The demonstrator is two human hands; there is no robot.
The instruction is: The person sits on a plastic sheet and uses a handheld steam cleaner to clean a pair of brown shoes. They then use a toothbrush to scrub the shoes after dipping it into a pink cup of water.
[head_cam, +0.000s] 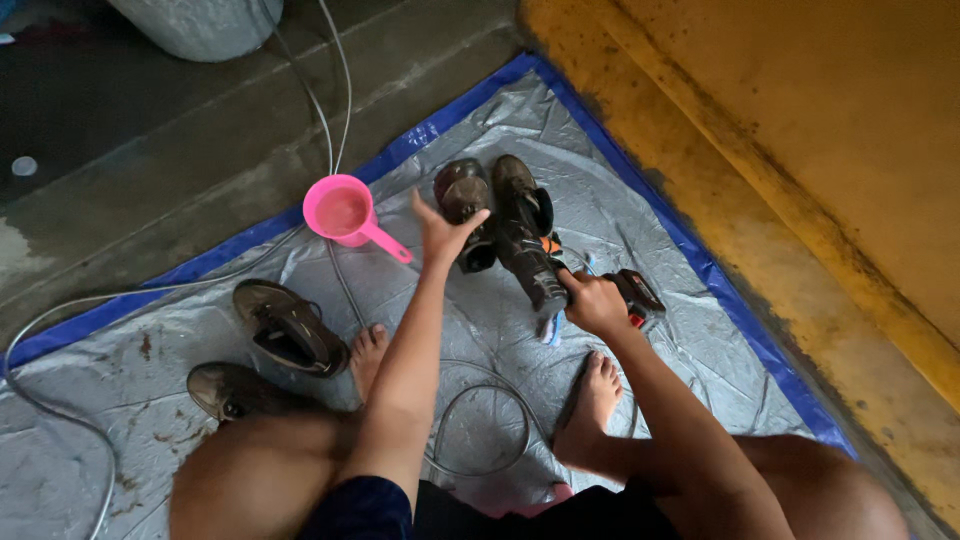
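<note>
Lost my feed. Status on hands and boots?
Left hand open, touching left boot. Right hand gripping right boot. Pink scoop beside, clear.

Left hand reaches forward, fingers spread; right hand clenched

Muddy browns on silver, with one spot of pink

Dark brown boots meet both hands; a bright pink scoop sits left of the left hand. Under the right hand, the silver-grey tarp has a blue border, beside a stained yellow floor.
</note>
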